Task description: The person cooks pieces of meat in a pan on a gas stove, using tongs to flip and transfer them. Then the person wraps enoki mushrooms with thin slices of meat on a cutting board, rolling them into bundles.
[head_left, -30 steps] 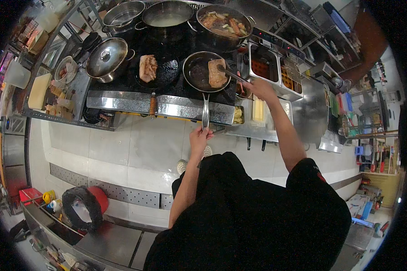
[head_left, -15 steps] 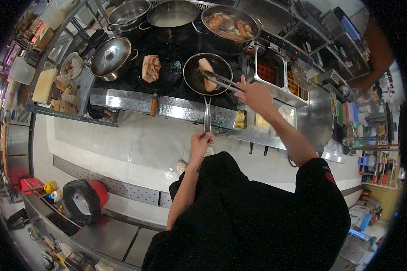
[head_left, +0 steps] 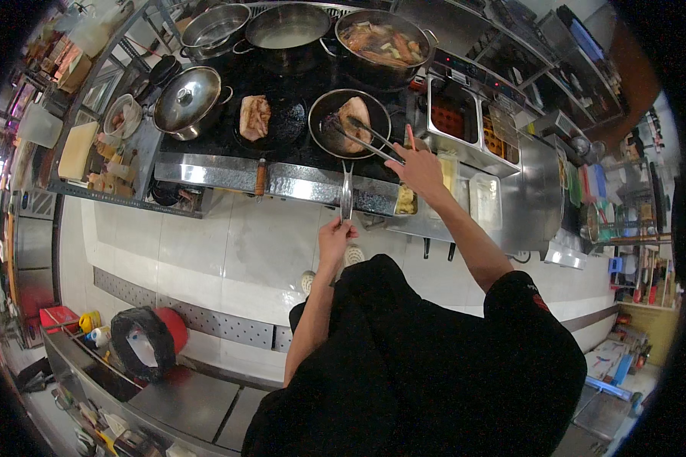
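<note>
My left hand (head_left: 336, 238) is wrapped round the end of the metal handle of a frying pan (head_left: 322, 142) on the black stove. In my right hand (head_left: 419, 174) is a pair of metal tongs (head_left: 377, 142), reaching into the pan from the right. The tong tips lie at a pale, lightly browned slab of meat (head_left: 354, 118); whether they pinch it or only touch it I cannot tell. Left of the pan, another browned slab of meat (head_left: 254, 118) lies on a dark round griddle pan (head_left: 288, 122) with a wooden handle (head_left: 261, 179).
A lidded pot (head_left: 184, 103) stands at the stove's left. Behind are a large pot of pale liquid (head_left: 286, 29) and a pot of meat in broth (head_left: 381, 47). To the right sits a fryer (head_left: 453, 114). A black-lined bin (head_left: 141, 343) stands behind me, lower left.
The slab in the frying pan now lies flatter and shows a broader face. My right hand and the tongs have shifted slightly left and down; my left hand stays on the handle.
</note>
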Demonstrator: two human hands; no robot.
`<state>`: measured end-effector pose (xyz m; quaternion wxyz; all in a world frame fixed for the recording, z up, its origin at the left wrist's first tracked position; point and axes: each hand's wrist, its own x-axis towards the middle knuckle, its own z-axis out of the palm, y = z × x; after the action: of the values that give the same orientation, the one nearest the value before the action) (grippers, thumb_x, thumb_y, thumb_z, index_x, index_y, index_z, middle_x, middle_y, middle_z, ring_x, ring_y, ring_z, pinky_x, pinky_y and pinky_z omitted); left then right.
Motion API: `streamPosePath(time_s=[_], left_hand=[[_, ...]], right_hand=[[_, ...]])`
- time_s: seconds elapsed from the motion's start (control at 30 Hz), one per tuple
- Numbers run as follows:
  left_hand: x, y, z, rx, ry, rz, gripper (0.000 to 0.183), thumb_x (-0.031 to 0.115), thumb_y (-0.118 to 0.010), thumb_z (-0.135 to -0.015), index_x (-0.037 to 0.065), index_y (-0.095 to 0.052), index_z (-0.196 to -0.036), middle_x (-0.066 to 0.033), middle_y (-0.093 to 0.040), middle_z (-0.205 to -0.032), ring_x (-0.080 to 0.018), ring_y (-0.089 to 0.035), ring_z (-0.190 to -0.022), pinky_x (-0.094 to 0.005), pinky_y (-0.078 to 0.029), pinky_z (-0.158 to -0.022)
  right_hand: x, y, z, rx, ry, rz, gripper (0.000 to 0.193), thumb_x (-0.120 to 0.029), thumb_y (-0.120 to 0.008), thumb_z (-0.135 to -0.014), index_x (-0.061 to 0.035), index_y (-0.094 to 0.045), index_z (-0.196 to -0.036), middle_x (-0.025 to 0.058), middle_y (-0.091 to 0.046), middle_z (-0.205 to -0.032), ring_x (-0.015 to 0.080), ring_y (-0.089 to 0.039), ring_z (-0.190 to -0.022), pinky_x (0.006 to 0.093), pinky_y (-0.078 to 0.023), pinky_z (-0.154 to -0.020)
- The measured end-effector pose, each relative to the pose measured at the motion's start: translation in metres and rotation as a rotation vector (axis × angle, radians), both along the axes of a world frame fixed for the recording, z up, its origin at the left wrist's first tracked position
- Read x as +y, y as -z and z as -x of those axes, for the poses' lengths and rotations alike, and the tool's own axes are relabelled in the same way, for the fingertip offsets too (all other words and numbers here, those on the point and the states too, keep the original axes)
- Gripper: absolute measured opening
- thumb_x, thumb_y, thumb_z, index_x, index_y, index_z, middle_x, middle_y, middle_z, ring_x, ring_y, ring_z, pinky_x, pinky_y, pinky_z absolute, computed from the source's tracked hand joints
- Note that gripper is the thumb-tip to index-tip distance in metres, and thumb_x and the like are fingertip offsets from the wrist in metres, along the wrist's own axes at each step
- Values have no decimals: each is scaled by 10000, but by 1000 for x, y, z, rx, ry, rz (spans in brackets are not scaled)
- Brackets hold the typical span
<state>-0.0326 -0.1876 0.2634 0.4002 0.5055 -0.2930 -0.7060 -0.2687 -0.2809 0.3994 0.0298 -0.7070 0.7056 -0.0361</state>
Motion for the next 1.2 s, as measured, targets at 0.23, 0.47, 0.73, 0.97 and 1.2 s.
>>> streamPosePath(time_s=[0.23,0.47,0.73,0.97,1.2], left_hand=[[-1,-4,-6,9,4,4,164,102,-600,-977,-31,-641,-890,-67,-649,-811,-139,-641,-734,-277,-559,-701],[-2,0,-11,6,-1,5,169,118,-609,-982,-31,-651,-916,-64,-656,-817,-139,-644,-725,-275,-564,-707],[-4,6,-11,1,25,8,189,124,-611,-988,-59,-655,-974,-94,-671,-839,-155,-661,-733,-287,-576,-709],[-6,7,-12,26,33,7,212,147,-608,-995,-61,-635,-1031,-123,-689,-881,-183,-688,-758,-295,-590,-724],[-6,-5,-16,11,54,-35,343,214,-598,-1009,-59,-583,-1216,-136,-705,-946,-192,-706,-792,-301,-585,-749]], right_hand=[[10,22,39,-345,354,-144,616,-631,-605,-887,-152,-693,-1264,195,-709,-863,378,-697,-831,477,-519,-750],[-3,19,22,-243,222,-92,530,-577,-696,-832,-181,-741,-1182,180,-720,-941,345,-712,-856,462,-547,-743],[-26,19,34,260,-112,24,583,-517,-679,-873,-232,-578,-1372,121,-707,-896,305,-708,-786,447,-556,-664],[-31,7,42,208,-49,-86,668,-609,-653,-856,-223,-555,-1392,137,-694,-815,319,-699,-768,454,-553,-639],[-23,7,51,151,-25,-18,594,-629,-660,-836,-258,-631,-1299,151,-693,-843,362,-676,-867,490,-523,-715]])
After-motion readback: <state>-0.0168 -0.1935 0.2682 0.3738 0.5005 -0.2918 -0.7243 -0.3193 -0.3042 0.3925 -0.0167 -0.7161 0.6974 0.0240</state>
